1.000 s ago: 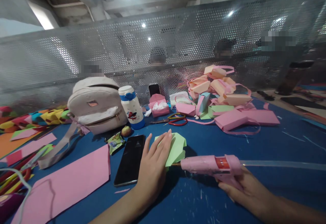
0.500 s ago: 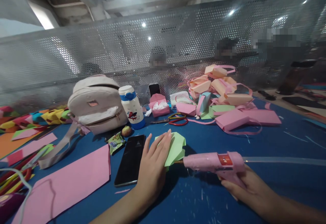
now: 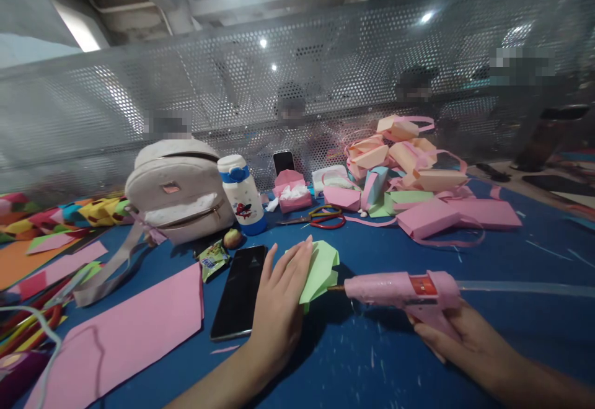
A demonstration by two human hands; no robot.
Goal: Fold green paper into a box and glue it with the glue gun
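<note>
My left hand [image 3: 277, 303] lies flat with fingers stretched out, pressing down on a folded green paper piece [image 3: 322, 268] on the blue table [image 3: 372, 359]. My right hand [image 3: 458, 341] grips a pink glue gun [image 3: 400, 290] by its handle. The gun's metal tip points left and sits at the green paper's right edge. A clear glue stick [image 3: 525, 288] juts out of the gun's back toward the right.
A black phone [image 3: 239, 291] lies just left of my left hand, beside a large pink sheet [image 3: 121, 334]. Behind stand a white backpack [image 3: 179, 192], a small bottle [image 3: 242, 193], scissors [image 3: 320, 218] and a heap of pink folded paper bags [image 3: 418, 173]. A perforated metal screen [image 3: 297, 87] borders the table.
The glue gun and my right hand have drawn a little to the right, away from under the green paper. My left hand has stayed flat on the paper.
</note>
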